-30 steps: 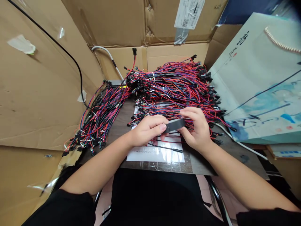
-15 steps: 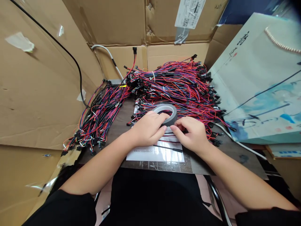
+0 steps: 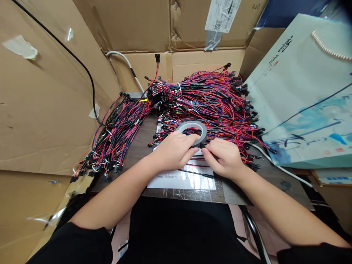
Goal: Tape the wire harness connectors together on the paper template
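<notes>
One dark tape roll, held above a printed sheet at the near side of a table

The left hand clamps the roll's near left part between thumb and fingers; the right hand has thumb and forefinger drawn together at the near edge, though whether tape lies between them cannot be told. For such fine fingertip work, a firm left grip and a right pinch close to the roll should serve best. Red-and-black wire bundles heap on the far side, another wire pile at left, a pale paper bag at right
</notes>
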### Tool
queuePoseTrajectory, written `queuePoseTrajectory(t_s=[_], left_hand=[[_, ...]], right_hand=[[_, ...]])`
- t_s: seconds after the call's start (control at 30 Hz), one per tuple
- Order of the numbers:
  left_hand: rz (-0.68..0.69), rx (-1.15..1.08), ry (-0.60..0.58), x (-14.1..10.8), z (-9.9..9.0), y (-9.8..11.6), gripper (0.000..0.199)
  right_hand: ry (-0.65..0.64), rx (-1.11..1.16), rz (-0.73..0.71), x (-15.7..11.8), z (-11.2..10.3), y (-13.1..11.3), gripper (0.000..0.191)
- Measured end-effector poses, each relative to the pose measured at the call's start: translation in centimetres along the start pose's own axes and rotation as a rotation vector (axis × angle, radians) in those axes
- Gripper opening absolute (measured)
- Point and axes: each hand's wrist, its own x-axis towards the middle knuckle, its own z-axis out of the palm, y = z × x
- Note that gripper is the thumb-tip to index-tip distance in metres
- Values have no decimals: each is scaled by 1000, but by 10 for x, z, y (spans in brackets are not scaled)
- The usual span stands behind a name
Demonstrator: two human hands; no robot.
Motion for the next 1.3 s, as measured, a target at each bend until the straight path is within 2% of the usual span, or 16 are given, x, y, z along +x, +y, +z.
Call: queuePoseTrajectory(t_s=[0.2,0.4,0.53,0.6,0.73,0.87,0.93,1.1,1.3], left_hand=[[-40,33,44,-1,0,1,31],[-99,-26,48,1,-3,2,38],[-32,-43,4,2,-4,-2,30],[-10,-72,22,2,-5,-4,28],[-26,-100,147,3,-1,-1,25],[-47,-157,312,5,9,5,20],[-50,-180,356,7,14,7,21],[-45,-178,376,8,20,6,18],[11,-64,345,9,20,8,21]], right_hand=[[32,-133,-189,-1,0,2,18],[39,-217,-268,-2,0,3,23],[43,-158,-180,-3,-2,5,21],[57,-113,-112,-3,-3,7,18],[55,-75,-59,-1,-6,7,17],[31,-65,-10,0,-8,3,21],[15,-82,5,-1,-9,3,25],[-22,-148,48,-4,-12,5,30],[33,-218,252,-1,-21,-1,38]])
